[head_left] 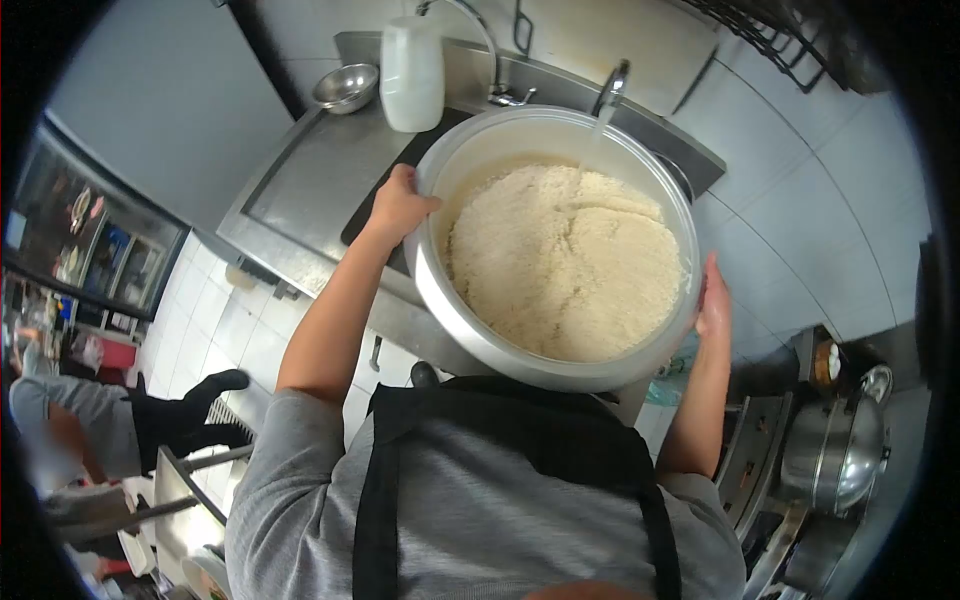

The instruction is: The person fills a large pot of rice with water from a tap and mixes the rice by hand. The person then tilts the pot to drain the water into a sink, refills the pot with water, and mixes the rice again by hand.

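A large silvery pot (548, 372) fills the middle of the view, tilted a little and holding a mass of pale rice (570, 265). My left hand (402, 207) grips its left side near the rim, thumb towards the edge. Against the right side presses my right hand (714, 300), its fingers partly hidden behind the wall. From the tap (612, 85) at the back, a stream of water runs onto the rice. The sink under the pot is mostly hidden.
Left of the pot, a white plastic jug (412, 75) and a metal bowl (346, 88) stand on the steel counter (320, 180). A lidded steel pot (835, 455) is at the lower right. Another person (90, 425) is at the far left, near a glass-fronted fridge (95, 225).
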`<state>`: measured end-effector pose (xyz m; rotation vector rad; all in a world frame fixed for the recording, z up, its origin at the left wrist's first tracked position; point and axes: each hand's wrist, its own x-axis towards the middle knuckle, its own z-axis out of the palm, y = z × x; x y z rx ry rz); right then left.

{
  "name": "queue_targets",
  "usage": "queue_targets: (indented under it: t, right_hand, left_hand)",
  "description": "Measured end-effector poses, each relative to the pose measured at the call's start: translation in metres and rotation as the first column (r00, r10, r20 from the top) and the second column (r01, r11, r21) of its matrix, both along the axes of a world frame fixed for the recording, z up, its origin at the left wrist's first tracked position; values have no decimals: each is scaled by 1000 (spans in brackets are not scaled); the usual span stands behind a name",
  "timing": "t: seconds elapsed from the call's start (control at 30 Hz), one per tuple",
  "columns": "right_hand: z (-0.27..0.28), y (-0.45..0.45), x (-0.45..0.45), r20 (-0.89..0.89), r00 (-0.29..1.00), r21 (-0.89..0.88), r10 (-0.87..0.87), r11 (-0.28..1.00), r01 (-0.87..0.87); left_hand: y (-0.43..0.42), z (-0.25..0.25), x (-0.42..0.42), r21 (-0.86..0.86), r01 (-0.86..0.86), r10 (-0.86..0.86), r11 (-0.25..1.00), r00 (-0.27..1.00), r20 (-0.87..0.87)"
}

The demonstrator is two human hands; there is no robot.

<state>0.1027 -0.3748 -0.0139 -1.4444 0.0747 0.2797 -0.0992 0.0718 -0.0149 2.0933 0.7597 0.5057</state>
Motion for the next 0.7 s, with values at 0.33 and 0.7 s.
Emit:
queue_targets:
  t: [0.33,0.7]
  right_hand:
    - [53,158,71,217,590,-756,778,516,-402]
    - [-19,261,165,-99,527,575,844,481,-662]
  left_hand:
    - [-31,33,-29,102,-41,71,994,945,-320]
    - [-67,21,-14,123,-259,280,958,937,-208]
